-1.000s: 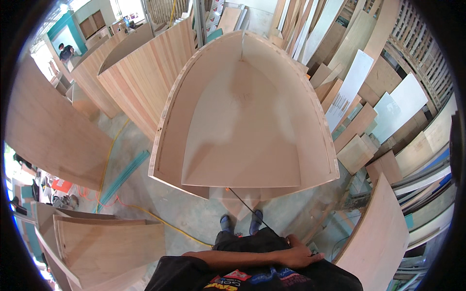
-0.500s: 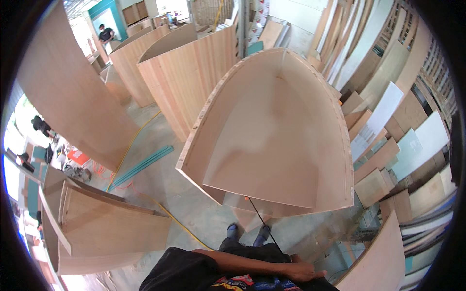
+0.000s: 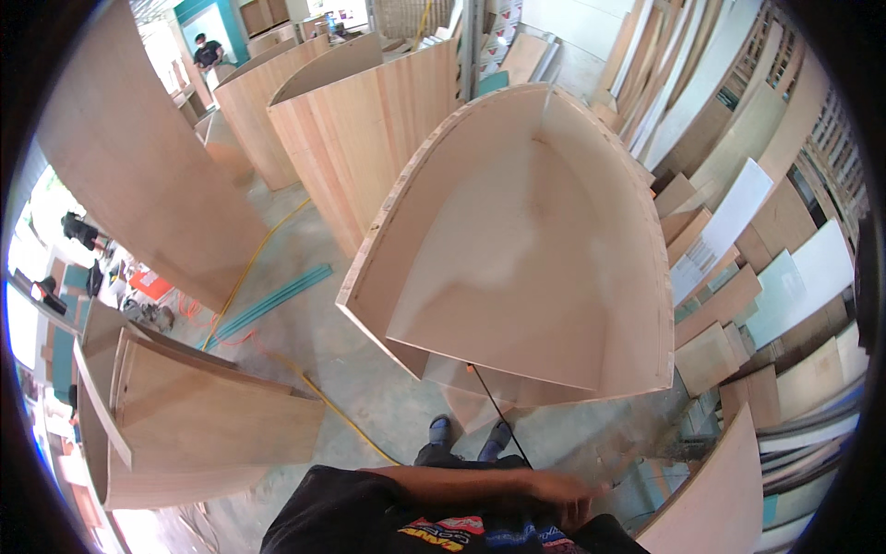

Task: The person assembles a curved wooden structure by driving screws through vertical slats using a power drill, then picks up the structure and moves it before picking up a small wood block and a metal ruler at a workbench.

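My left forearm crosses in front of my black shirt, and my left hand (image 3: pixel 561 487) is beside my right sleeve at the lower middle. Its fingers are smeared by motion, so whether it grips anything does not show. My right hand is out of sight. Ahead of me stands a large open wooden shell (image 3: pixel 637 268) with curved sides meeting at a far point and a panel set inside. A thin black cord or rod (image 3: pixel 498 413) with an orange end runs from the shell's near edge toward my body; neither hand is visibly on it.
Tall curved wooden pieces (image 3: pixel 369 129) and a leaning panel (image 3: pixel 152 175) stand at left. A curved wooden form (image 3: pixel 212 415) is near left. Teal strips (image 3: pixel 268 307) and a yellow hose (image 3: pixel 337 413) lie on the floor. Boards (image 3: pixel 729 235) lean at right; a person (image 3: pixel 208 55) stands far back.
My left hand has risen slightly and blurred beside my right sleeve. The view has shifted a little; the wooden shell looks unchanged.
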`<action>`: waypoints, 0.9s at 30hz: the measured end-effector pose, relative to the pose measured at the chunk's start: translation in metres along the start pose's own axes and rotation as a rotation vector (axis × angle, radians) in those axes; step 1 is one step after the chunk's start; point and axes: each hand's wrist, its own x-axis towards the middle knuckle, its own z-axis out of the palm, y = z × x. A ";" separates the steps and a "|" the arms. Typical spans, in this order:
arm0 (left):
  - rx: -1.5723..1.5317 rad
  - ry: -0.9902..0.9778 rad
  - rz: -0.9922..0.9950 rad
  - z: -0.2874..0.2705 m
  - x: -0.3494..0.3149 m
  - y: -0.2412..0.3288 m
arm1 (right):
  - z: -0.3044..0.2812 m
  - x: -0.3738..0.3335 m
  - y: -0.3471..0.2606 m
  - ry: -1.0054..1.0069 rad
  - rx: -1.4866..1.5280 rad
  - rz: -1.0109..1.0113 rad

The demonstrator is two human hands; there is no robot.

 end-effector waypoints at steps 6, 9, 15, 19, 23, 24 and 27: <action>1.329 1.279 0.284 -0.153 -0.089 0.004 | 0.008 0.009 0.001 -0.048 -0.021 0.063; 1.206 1.693 0.282 -0.216 -0.137 0.014 | 0.017 0.007 0.000 -0.062 -0.014 0.084; 1.461 1.623 0.095 -0.267 -0.163 -0.033 | 0.027 0.010 -0.009 -0.084 -0.010 0.106; 1.436 1.553 0.114 -0.268 -0.150 -0.034 | 0.053 0.007 0.015 -0.103 0.023 0.143; 1.342 1.501 0.042 -0.259 -0.145 -0.006 | 0.073 0.012 0.023 -0.131 0.026 0.166; 1.419 1.494 0.098 -0.257 -0.144 -0.003 | 0.077 0.014 0.024 -0.130 0.034 0.166; 1.559 1.411 0.206 -0.246 -0.142 -0.010 | 0.092 0.022 0.034 -0.136 0.038 0.186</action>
